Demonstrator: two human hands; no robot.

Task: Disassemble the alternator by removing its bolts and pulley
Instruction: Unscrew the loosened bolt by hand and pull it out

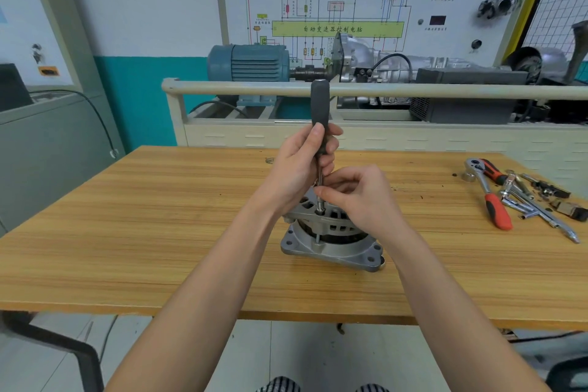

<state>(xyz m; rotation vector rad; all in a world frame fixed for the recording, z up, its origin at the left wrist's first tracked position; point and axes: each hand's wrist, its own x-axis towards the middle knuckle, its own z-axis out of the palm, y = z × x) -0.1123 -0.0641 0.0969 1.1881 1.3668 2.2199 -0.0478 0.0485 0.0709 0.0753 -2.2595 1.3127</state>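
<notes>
the alternator (331,239) stands on the worktop (159,232). my left hand (299,165) grips the nut driver (319,111) handle; my right hand (359,197) pinches its shaft, socket seated on a through bolt (318,237) — housing still assembled, so bolt removal looks unfinished; pulley not visible.

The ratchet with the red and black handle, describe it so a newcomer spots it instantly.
Look at the wooden table, right end, in the tool cluster. The ratchet lies at its left side, round head away from the person. Its red-and-black grip sets it apart from the bare metal extension bars beside it.
</notes>
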